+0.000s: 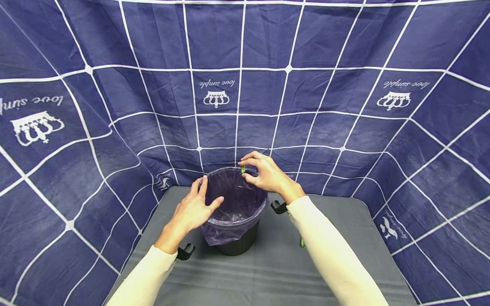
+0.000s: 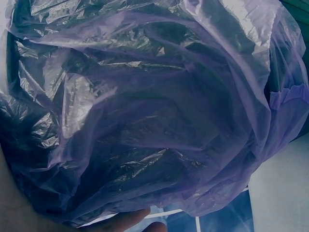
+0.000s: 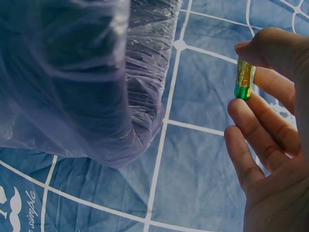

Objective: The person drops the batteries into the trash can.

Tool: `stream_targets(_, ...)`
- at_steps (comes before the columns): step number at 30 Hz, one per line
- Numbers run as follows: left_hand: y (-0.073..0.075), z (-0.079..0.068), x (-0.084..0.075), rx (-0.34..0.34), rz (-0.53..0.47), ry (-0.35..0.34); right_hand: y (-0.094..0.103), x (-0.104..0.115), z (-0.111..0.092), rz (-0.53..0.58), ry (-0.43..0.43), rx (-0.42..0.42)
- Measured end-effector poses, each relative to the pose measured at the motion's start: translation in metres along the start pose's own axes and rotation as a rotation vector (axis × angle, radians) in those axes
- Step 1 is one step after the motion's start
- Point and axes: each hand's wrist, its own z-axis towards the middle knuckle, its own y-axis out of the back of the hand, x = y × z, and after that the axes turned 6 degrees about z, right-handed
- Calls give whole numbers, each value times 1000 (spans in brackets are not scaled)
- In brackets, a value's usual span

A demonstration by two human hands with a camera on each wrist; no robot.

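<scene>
A small green-and-gold battery (image 3: 245,79) is pinched between the thumb and fingers of my right hand (image 1: 269,173). In the head view that hand is over the far right part of the rim of a dark trash bin (image 1: 239,246), and the battery stands roughly upright. A thin purple bag (image 2: 159,116) lines the bin and folds out over its rim. At the bin's left side is my left hand (image 1: 194,208), with fingertips right at the rim and thumb reaching over the opening. Its fingers are extended and grip nothing.
The bin stands on a grey table (image 1: 283,267). Another green battery (image 1: 302,243) lies on it, partly hidden by the right sleeve (image 1: 333,246). A blue cloth (image 1: 268,93) with white grid lines rises behind and at both sides. Black mounts (image 1: 185,251) jut from the wrists.
</scene>
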Motion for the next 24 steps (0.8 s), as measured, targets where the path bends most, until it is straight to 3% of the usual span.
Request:
stream_targets(12,1,-1,-1,5,7,3,6,5,-1,-27,-106,59)
stream_targets(24,0,0,-1,0,1,3,13,8,-25,-21,-59,26)
